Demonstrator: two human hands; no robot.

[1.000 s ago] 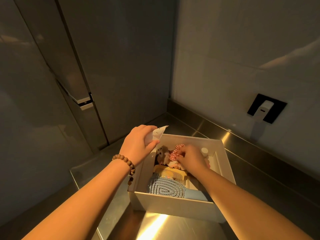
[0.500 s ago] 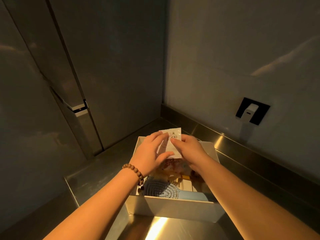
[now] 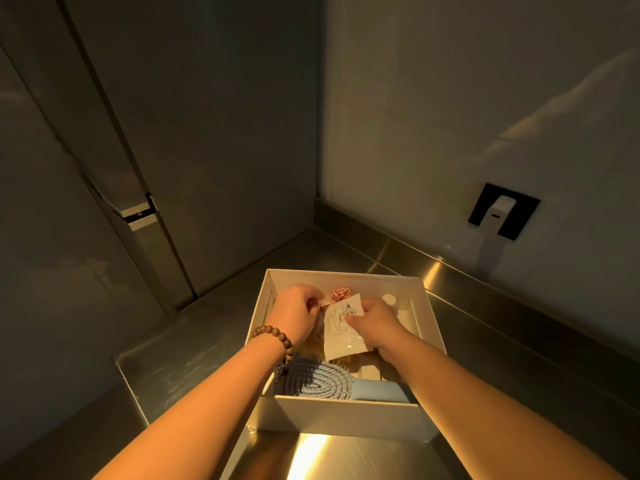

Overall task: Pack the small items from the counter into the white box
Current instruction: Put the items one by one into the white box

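Note:
The white box (image 3: 349, 419) stands on the steel counter right in front of me. Both hands are inside it. My right hand (image 3: 379, 322) pinches a small white packet (image 3: 341, 332) with a line drawing, lying flat over the other contents. My left hand (image 3: 296, 313), wearing a wooden bead bracelet, is curled at the packet's left edge; whether it grips anything is hidden. A pale blue hairbrush (image 3: 320, 382) lies along the near wall. A yellow comb (image 3: 311, 346) shows under the left wrist. A red-and-white checked scrunchie (image 3: 341, 293) sits at the back.
The steel counter (image 3: 194, 358) ends in a raised lip on the left and a metal upstand at the rear wall. A dark cabinet door with a metal handle (image 3: 136, 216) stands to the left. A white plug sits in a black wall socket (image 3: 498, 213) at right.
The white packet has gone from my left hand, raised above the box, down into the box, where my right hand holds it flat. The view has tilted upward.

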